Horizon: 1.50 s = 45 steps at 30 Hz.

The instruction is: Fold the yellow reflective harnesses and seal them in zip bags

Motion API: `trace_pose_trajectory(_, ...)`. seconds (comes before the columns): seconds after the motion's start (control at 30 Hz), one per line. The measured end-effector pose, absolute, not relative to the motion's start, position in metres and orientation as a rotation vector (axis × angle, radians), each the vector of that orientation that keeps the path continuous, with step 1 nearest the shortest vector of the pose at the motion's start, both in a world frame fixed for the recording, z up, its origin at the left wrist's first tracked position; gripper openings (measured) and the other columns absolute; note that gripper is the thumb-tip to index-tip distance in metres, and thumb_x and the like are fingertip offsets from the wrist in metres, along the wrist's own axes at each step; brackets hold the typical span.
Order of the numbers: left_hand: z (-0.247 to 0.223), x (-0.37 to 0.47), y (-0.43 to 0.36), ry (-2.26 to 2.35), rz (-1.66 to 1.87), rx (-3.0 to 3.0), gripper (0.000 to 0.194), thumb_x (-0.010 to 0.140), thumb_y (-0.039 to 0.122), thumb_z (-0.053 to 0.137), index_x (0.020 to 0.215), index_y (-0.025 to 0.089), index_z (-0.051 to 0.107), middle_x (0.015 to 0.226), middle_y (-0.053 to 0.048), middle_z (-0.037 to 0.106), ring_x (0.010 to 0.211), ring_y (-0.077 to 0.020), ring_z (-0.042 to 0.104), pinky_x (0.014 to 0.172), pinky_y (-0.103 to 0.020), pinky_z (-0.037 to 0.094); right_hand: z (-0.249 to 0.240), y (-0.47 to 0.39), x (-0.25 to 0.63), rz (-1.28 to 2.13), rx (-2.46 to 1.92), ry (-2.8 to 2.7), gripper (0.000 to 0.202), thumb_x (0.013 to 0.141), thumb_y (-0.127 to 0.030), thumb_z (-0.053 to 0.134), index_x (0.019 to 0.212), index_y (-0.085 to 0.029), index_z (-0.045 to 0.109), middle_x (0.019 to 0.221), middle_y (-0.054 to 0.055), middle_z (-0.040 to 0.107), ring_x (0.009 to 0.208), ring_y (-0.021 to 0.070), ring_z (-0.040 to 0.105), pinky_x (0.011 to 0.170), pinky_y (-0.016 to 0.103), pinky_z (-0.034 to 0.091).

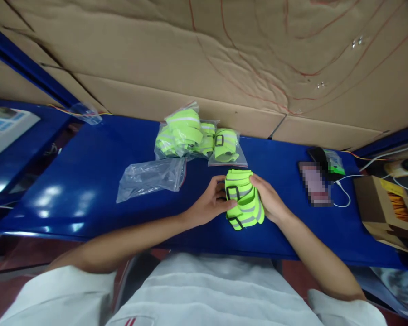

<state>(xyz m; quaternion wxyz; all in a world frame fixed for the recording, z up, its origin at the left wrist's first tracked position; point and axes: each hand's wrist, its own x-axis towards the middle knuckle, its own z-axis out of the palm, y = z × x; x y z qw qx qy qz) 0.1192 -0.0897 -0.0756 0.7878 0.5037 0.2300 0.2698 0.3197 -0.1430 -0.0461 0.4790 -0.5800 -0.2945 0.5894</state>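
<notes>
In the head view, a folded bundle of yellow-green straps with grey stripes and two black buckles is held between both hands, just above the near edge of the blue worktop; whether its underside touches the surface cannot be told. The left hand grips its left side, thumb across the front near the upper buckle and fingers curled at the edge. The right hand clasps the right side, thumb at the top corner.

Beyond the bundle, near the cardboard wall, sits a pile of bagged straps, with one more bagged strap roll at its right, its black buckle showing. A flat clear bag lies to the left, its right end just in front of the pile. Well apart on the right are a pixelated phone, a white cable and an open cardboard box. A clear plastic cup lies at the far left, beside the wall.
</notes>
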Motion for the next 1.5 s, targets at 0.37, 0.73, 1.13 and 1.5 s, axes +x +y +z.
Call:
trace_pose_trajectory(0.37, -0.083, 0.11, -0.089, 0.538, 0.512, 0.967, 0.065, 0.086, 0.033, 0.085, 0.136, 0.029, 0.044, 0.126, -0.006, 0.063, 0.106, -0.0172, 0.069, 0.093, -0.031, 0.057, -0.058, -0.157, 0.324, 1.041, -1.59, -1.422, 0.071, 0.1, -0.075, 0.044, 0.149, -0.026, 0.057, 0.139, 0.012, 0.061, 0.14, 0.0282, 0.054, 0.124, 0.047, 0.042)
trace_pose_trajectory(0.73, -0.076, 0.111, -0.081, 0.663, 0.734, 0.931, 0.061, 0.083, 0.031, 0.085, 0.131, 0.024, 0.049, 0.126, -0.006, 0.066, 0.111, -0.0178, 0.066, 0.097, -0.031, 0.055, -0.048, -0.176, 0.31, 0.5, -1.613, -1.678, 0.068, 0.096, -0.048, 0.071, 0.156, -0.03, 0.044, 0.156, 0.013, 0.051, 0.147, 0.0336, 0.049, 0.122, 0.052, 0.045)
trace_pose_trajectory(1.13, -0.066, 0.109, -0.072, 0.588, 0.452, 0.599, 0.045, 0.081, 0.031, 0.066, 0.125, 0.024, 0.061, 0.118, -0.004, 0.073, 0.1, -0.0209, 0.071, 0.089, -0.034, 0.054, -0.039, -0.164, 0.331, 1.12, -1.562, -0.868, 0.049, 0.097, -0.067, 0.057, 0.126, -0.027, 0.061, 0.107, 0.008, 0.078, 0.098, 0.0291, 0.077, 0.077, 0.04, 0.064)
trace_pose_trajectory(1.5, -0.068, 0.104, -0.061, 0.469, 0.207, 0.48, 0.091, 0.084, 0.095, 0.038, 0.127, 0.021, 0.07, 0.115, -0.012, 0.078, 0.12, -0.0381, 0.069, 0.1, -0.053, 0.054, -0.031, -0.166, 0.347, 0.927, -1.527, -0.811, 0.049, 0.098, -0.067, 0.056, 0.126, -0.029, 0.069, 0.113, 0.009, 0.08, 0.116, 0.033, 0.075, 0.097, 0.05, 0.064)
